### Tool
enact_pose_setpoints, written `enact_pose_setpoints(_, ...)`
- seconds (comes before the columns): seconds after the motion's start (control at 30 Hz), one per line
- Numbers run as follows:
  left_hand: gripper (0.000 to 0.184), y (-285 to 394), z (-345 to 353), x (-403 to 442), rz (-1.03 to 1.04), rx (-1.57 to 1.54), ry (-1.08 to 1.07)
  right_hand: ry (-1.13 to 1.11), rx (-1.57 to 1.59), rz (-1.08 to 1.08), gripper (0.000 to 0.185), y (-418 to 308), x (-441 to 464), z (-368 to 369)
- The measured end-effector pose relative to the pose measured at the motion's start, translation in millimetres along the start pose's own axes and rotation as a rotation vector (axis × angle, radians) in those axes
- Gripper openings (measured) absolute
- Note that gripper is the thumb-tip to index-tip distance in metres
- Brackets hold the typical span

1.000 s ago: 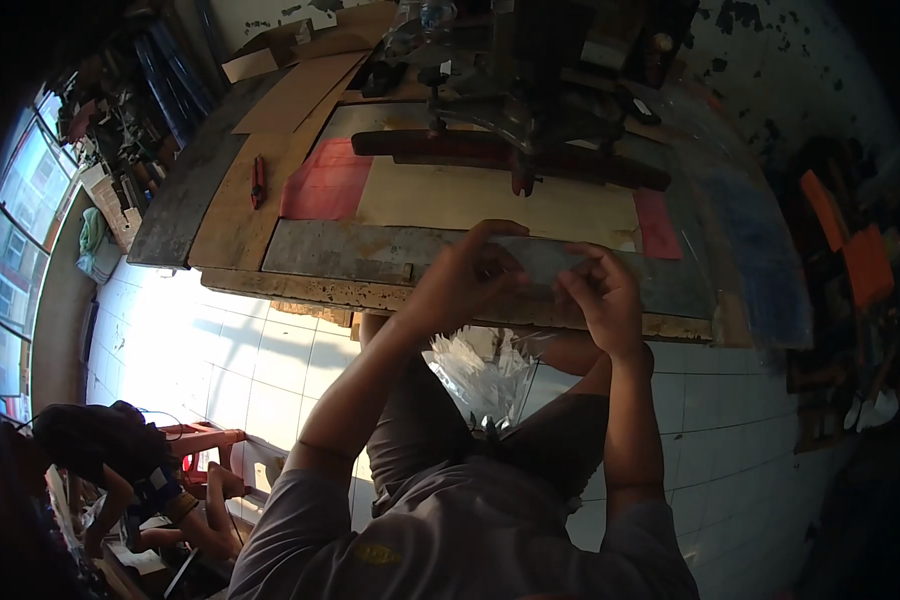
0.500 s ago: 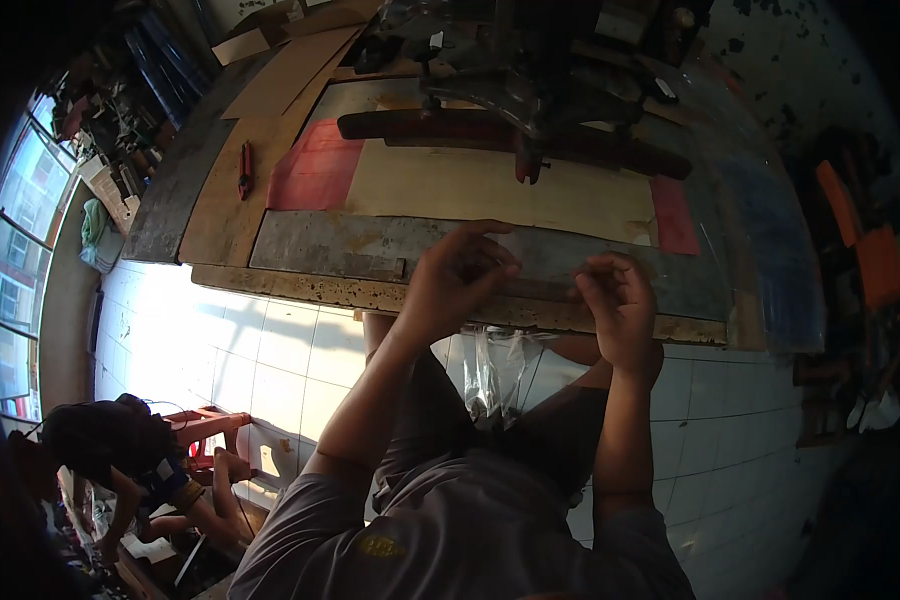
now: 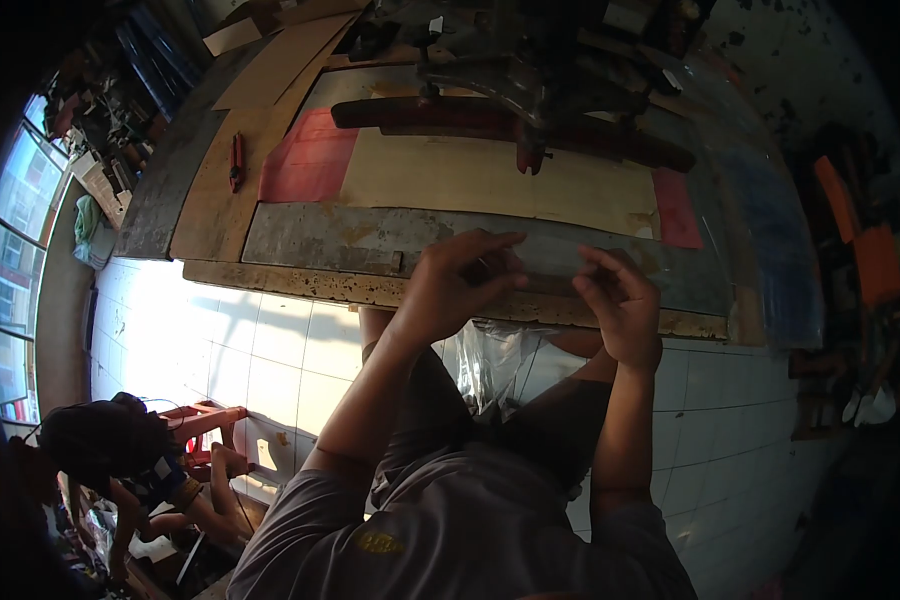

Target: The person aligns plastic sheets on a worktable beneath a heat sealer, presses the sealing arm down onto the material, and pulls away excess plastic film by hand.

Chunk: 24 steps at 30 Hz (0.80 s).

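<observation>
My left hand (image 3: 455, 285) is over the front edge of the workbench (image 3: 300, 283), with fingers curled and thumb drawn toward the index finger. Facing it, my right hand (image 3: 625, 305) has its thumb and bent fingers nearly together. Both seem to pinch something thin or see-through that I cannot make out. Beyond them lies a long cream sheet (image 3: 470, 180) with a pink piece at its left end (image 3: 305, 160) and another pink piece (image 3: 678, 210) at its right. Above the sheet is the dark bar of a press (image 3: 440, 118). Clear plastic (image 3: 485, 365) hangs below the bench edge by my legs.
A red utility knife (image 3: 236, 162) lies on the bench's left side, near cardboard (image 3: 280, 65). Clear plastic sheeting (image 3: 785, 270) hangs at the right edge, beside an orange object (image 3: 875, 265). Another person (image 3: 120, 450) sits low at the left, near a red stool (image 3: 205, 420).
The view has shifted slightly, so the bench sits a little higher and further left. Both hands keep nearly the same pose, the right fingers a little straighter.
</observation>
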<state>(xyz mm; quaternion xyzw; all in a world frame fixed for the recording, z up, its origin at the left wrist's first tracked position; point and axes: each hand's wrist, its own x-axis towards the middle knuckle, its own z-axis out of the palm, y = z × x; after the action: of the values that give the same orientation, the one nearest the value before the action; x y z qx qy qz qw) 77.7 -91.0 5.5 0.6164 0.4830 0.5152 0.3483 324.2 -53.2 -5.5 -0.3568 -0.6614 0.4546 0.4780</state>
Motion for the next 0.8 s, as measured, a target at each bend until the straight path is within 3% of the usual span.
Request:
enact_pose_setpoints(0.07,0.042,1,-1,0,0.046,0.071,-0.002,0.002,-0.066,-0.013,0.028,-1,1,0)
enact_pose_setpoints(0.17,0.038,-6,-1,2,0.103,0.17,0.008,0.019,-0.193,-0.081,0.024,-5,3,3)
enact_pose_setpoints(0.27,0.023,-5,0,1,0.082,0.169,0.031,0.004,-0.306,-0.138,0.014,-5,4,2)
enact_pose_setpoints(0.37,0.015,-3,3,5,0.239,0.215,0.111,0.038,-0.294,-0.231,0.01,10,6,1)
enact_pose_setpoints(0.47,0.019,-11,4,2,-0.031,-0.016,-0.028,0.009,-0.144,-0.119,0.01,3,8,7)
enact_pose_setpoints(0.57,0.029,9,0,2,-0.291,-0.21,-0.024,0.02,-0.078,0.072,0.014,3,2,7)
enact_pose_setpoints(0.67,0.035,4,0,5,-0.252,-0.275,-0.005,0.043,0.105,0.13,0.019,-8,4,12)
enact_pose_setpoints(0.8,0.035,-1,0,6,-0.239,-0.289,-0.008,0.044,0.027,0.134,0.026,-5,5,7)
